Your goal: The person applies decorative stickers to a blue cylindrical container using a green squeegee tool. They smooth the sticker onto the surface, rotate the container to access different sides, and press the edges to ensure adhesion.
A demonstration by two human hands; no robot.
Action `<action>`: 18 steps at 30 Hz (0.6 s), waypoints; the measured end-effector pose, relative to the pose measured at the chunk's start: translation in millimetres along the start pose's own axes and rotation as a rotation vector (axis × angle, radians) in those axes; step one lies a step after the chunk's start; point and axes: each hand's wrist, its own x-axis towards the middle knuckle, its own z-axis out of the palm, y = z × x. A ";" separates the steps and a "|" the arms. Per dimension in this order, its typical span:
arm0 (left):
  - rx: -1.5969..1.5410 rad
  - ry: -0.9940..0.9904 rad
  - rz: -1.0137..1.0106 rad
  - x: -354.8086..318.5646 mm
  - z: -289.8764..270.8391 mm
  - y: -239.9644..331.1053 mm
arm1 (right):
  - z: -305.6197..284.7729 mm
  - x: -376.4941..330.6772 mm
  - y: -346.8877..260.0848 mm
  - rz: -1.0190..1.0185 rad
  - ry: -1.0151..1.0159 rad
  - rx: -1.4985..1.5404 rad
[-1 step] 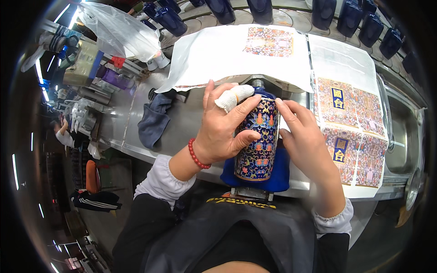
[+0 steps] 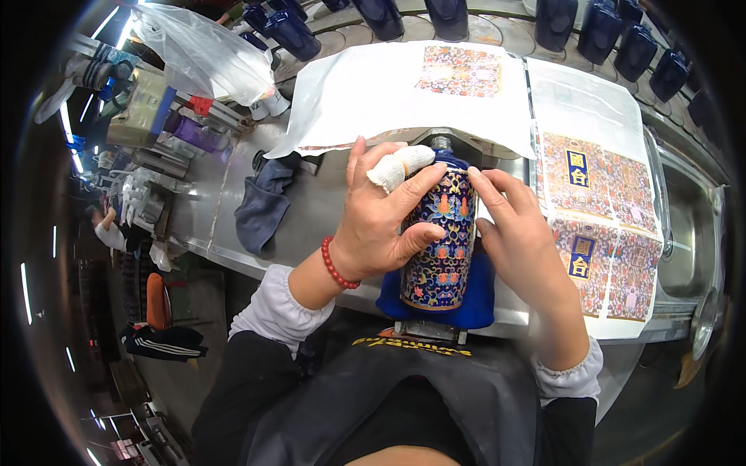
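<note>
A dark blue bottle with a colourful floral pattern lies tilted, its neck away from me, on a blue cloth pad. My left hand grips it from the left, with index finger and thumb pressed on the patterned front. White fabric wraps one finger of that hand, and red beads circle the wrist. From the right, my right hand holds the bottle's side; its index fingertip presses the upper edge of the pattern, near the shoulder. The underside of the bottle is hidden.
Beyond the bottle lies a white sheet; to the right are printed floral transfer sheets. A grey-blue cloth rests on the metal table at left. Several plain blue bottles line the back. A metal sink is at far right.
My right index fingertip has shifted very slightly left along the pattern's upper edge. Otherwise the hands and bottle look almost the same.
</note>
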 end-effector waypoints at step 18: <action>0.019 0.006 0.028 -1.7 5.1 -6.5 | 12.3 18.4 5.9 0.001 0.124 0.105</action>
